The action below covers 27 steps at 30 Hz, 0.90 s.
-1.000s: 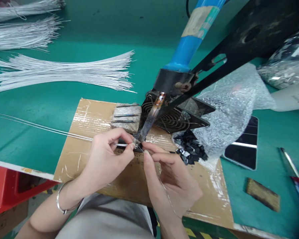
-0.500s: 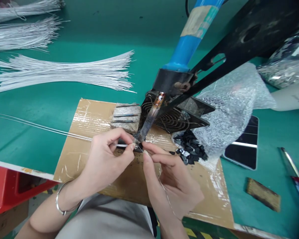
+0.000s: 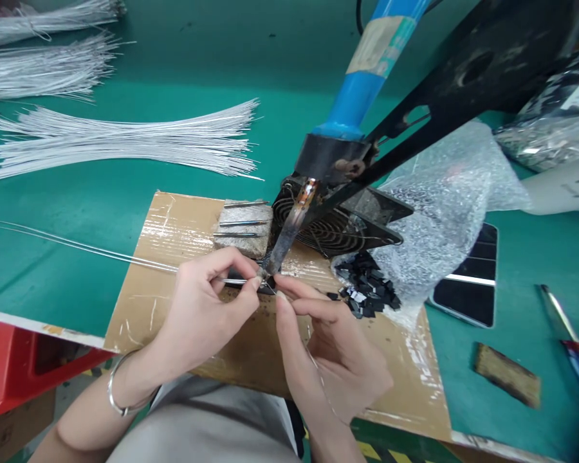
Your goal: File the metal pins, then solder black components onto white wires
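Note:
My left hand point(image 3: 215, 296) is closed in a pinch on a pair of thin white wires point(image 3: 125, 258), which trail off to the left. At their right end, the dark, worn tip of a blue-handled soldering iron point(image 3: 284, 241) comes down between both hands. My right hand point(image 3: 330, 347) pinches a thin strand of solder wire point(image 3: 324, 386) between thumb and forefinger; the strand loops back across the palm. Its front end reaches toward the iron's tip. Fingers partly cover the small dark piece under the tip, so the exact contact cannot be made out.
A cardboard sheet point(image 3: 139, 308) lies under the work. Behind are a block with metal tips point(image 3: 241, 244) and a black fan point(image 3: 328, 231). Small black pieces point(image 3: 369, 283) spill from a plastic bag point(image 3: 444, 212). A phone point(image 3: 468, 299) and white wire bundles point(image 3: 125, 141) lie farther out.

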Each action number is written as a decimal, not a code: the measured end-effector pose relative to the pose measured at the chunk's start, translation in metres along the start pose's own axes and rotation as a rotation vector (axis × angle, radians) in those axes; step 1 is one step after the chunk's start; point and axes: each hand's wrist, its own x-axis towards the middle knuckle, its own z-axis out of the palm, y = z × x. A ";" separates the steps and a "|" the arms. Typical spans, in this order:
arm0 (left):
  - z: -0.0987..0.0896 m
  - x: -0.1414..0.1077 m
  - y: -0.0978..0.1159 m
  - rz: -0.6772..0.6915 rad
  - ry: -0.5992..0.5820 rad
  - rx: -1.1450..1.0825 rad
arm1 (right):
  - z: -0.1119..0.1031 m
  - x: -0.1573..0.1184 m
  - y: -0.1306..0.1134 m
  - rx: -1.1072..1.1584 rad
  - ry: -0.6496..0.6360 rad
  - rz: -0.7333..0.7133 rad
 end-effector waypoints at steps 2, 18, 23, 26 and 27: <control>0.000 0.000 0.000 0.003 0.000 -0.002 | 0.000 0.000 0.000 0.003 -0.004 -0.005; 0.000 0.000 0.000 0.014 0.002 0.014 | 0.001 0.001 0.001 -0.028 0.016 -0.066; 0.001 0.002 -0.001 0.024 -0.001 -0.006 | 0.001 0.001 0.001 -0.060 0.019 -0.071; 0.001 0.002 -0.001 0.027 -0.001 -0.001 | 0.000 0.001 0.001 -0.056 0.010 -0.074; 0.001 0.002 -0.002 0.028 -0.001 -0.001 | -0.001 0.001 0.001 -0.053 0.007 -0.075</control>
